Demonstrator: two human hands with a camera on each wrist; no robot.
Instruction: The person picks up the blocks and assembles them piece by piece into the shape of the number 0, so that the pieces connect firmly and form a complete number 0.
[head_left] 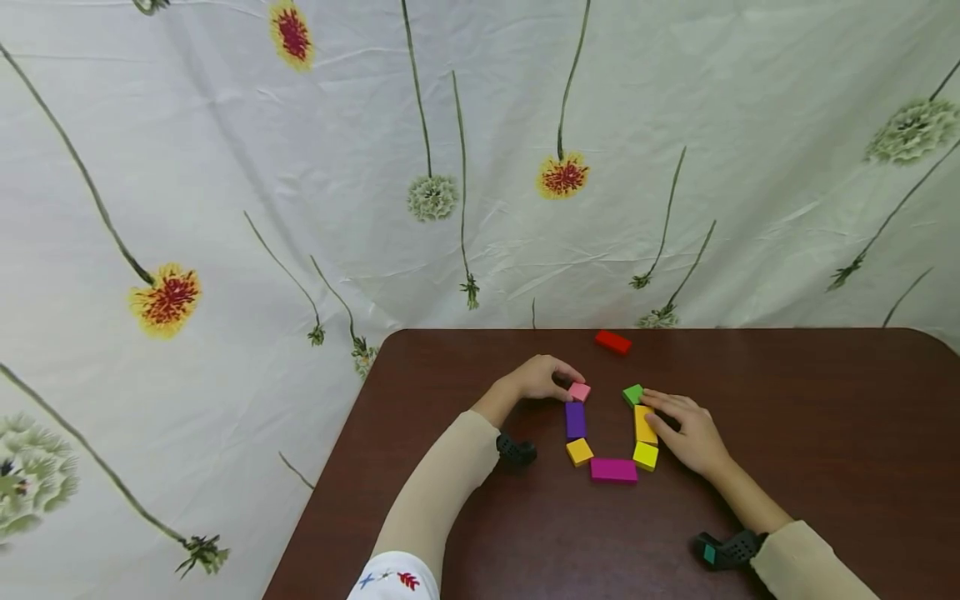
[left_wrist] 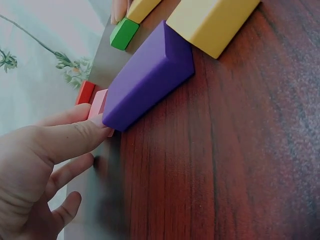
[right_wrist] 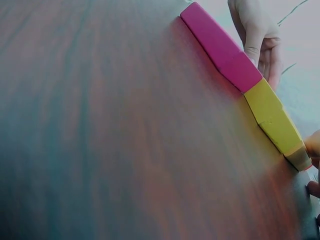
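My left hand [head_left: 536, 379] pinches a small pink block [head_left: 579, 391] between thumb and fingers, at the far end of an upright-edged purple block [head_left: 575, 421]. In the left wrist view the thumb tip lies beside the purple block's end and partly covers the pink one. Across from it, my right hand [head_left: 693, 433] has its fingers extended, with fingertips touching a green block [head_left: 632, 395]. Its thumb rests by the side of a long orange-yellow block [head_left: 643, 423]. The right wrist view catches only part of that hand at its right edge.
Nearer on the brown table [head_left: 525, 533] lie a yellow block [head_left: 646, 456], a magenta block [head_left: 613, 471] and a small orange block [head_left: 580, 452], forming a U with the others. A red block [head_left: 613, 342] lies near the far edge, before a flowered cloth [head_left: 495, 233].
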